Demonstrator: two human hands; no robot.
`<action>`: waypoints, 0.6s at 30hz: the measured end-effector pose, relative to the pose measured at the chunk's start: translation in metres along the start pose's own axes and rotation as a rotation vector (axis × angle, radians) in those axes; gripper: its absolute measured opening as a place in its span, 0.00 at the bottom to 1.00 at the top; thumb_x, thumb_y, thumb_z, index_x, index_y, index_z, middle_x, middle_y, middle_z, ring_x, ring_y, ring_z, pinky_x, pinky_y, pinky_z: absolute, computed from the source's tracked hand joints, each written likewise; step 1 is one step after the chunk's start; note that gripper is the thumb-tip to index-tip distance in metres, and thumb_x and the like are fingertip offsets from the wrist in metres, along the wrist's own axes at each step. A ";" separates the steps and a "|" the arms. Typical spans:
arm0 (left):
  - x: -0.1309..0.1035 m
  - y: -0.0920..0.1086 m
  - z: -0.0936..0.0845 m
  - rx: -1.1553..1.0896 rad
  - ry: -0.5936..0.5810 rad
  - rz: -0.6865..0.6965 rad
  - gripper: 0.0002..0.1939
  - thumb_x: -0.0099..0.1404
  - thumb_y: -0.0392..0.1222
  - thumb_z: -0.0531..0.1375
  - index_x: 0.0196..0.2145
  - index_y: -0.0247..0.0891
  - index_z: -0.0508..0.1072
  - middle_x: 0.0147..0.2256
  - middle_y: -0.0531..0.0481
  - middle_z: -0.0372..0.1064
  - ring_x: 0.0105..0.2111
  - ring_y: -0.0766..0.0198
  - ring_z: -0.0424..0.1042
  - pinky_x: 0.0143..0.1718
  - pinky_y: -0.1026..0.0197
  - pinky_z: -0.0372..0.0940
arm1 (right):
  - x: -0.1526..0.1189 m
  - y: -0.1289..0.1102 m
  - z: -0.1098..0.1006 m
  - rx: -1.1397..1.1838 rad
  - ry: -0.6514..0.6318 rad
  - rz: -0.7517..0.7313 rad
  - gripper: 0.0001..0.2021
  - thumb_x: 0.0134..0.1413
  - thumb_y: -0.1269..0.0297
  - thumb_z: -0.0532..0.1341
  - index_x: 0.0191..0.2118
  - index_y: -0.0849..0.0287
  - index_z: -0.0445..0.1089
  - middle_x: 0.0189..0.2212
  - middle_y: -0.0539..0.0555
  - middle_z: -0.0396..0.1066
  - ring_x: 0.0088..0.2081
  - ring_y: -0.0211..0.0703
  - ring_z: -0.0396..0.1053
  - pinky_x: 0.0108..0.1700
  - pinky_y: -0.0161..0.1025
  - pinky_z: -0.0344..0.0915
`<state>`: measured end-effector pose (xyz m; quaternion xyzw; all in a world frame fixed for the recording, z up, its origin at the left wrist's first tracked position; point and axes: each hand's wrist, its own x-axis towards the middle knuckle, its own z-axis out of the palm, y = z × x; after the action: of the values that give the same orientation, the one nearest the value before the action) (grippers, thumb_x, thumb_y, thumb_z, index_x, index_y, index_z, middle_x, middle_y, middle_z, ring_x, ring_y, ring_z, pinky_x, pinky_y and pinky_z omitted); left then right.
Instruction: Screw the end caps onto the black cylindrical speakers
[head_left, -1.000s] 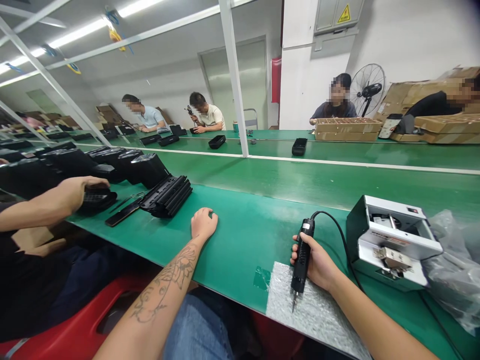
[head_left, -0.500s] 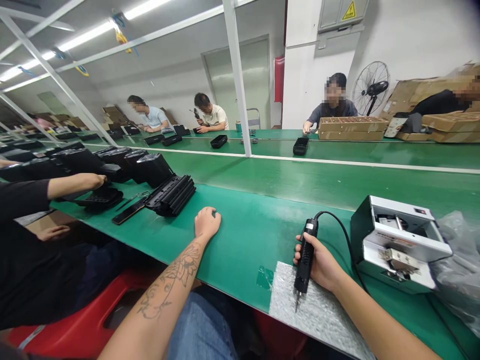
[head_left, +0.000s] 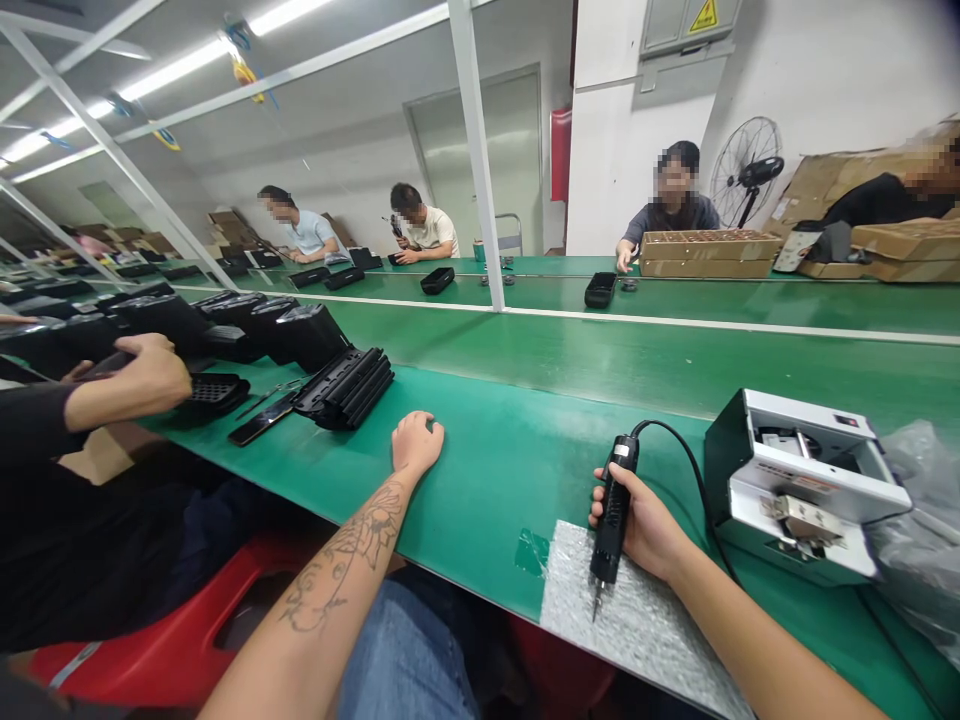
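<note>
My right hand (head_left: 649,515) is wrapped round a black electric screwdriver (head_left: 615,505), thumb along its side. Its bit points down above a grey foam sheet (head_left: 570,590) at the bench's near edge, and a cable leaves its upper end. My left hand (head_left: 418,443) rests on the green bench top (head_left: 480,480) with its fingers curled in a loose fist; nothing shows in it. Left of that hand lies a stack of black plastic parts (head_left: 349,390), with a phone (head_left: 262,418) and tweezers (head_left: 264,398) beside it.
A white and black screw feeder (head_left: 806,490) stands to the right, next to a clear plastic bag (head_left: 922,540). A co-worker's hand (head_left: 154,375) moves at the left by several black cases (head_left: 300,335). Across the green belt, people sit near cardboard boxes (head_left: 709,255).
The co-worker's arm at the left has lifted and drawn back from a black tray. Across the belt, a person's hand has moved slightly right. My hands have stayed in place.
</note>
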<state>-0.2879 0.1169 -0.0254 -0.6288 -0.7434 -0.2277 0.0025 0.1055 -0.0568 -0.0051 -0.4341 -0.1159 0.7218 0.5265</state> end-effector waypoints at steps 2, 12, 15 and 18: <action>0.000 0.000 0.000 -0.002 0.000 -0.001 0.15 0.70 0.45 0.55 0.49 0.40 0.75 0.58 0.40 0.73 0.61 0.45 0.68 0.65 0.45 0.60 | -0.001 0.000 0.000 0.000 -0.001 -0.002 0.14 0.63 0.53 0.68 0.46 0.57 0.73 0.29 0.52 0.74 0.28 0.44 0.73 0.35 0.44 0.76; 0.000 0.000 0.000 -0.010 -0.005 -0.004 0.15 0.70 0.45 0.56 0.49 0.41 0.76 0.58 0.40 0.73 0.61 0.44 0.68 0.65 0.45 0.60 | -0.004 -0.003 0.004 0.003 0.008 0.001 0.13 0.63 0.54 0.68 0.46 0.57 0.73 0.29 0.52 0.73 0.27 0.43 0.72 0.34 0.43 0.76; -0.001 0.001 -0.001 -0.008 -0.005 -0.004 0.15 0.70 0.44 0.56 0.49 0.41 0.76 0.57 0.40 0.74 0.60 0.45 0.68 0.65 0.45 0.60 | -0.004 -0.003 0.004 0.003 0.008 0.005 0.13 0.64 0.54 0.68 0.46 0.56 0.73 0.28 0.51 0.73 0.28 0.43 0.72 0.34 0.43 0.76; -0.001 0.002 -0.002 -0.008 -0.004 -0.003 0.14 0.70 0.44 0.55 0.49 0.40 0.76 0.57 0.40 0.74 0.61 0.45 0.68 0.65 0.45 0.60 | -0.004 -0.003 0.004 0.003 0.008 0.007 0.13 0.64 0.54 0.68 0.45 0.56 0.73 0.29 0.51 0.73 0.28 0.43 0.72 0.35 0.44 0.76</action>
<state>-0.2863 0.1154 -0.0237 -0.6281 -0.7435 -0.2294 -0.0020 0.1049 -0.0579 0.0014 -0.4366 -0.1113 0.7220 0.5251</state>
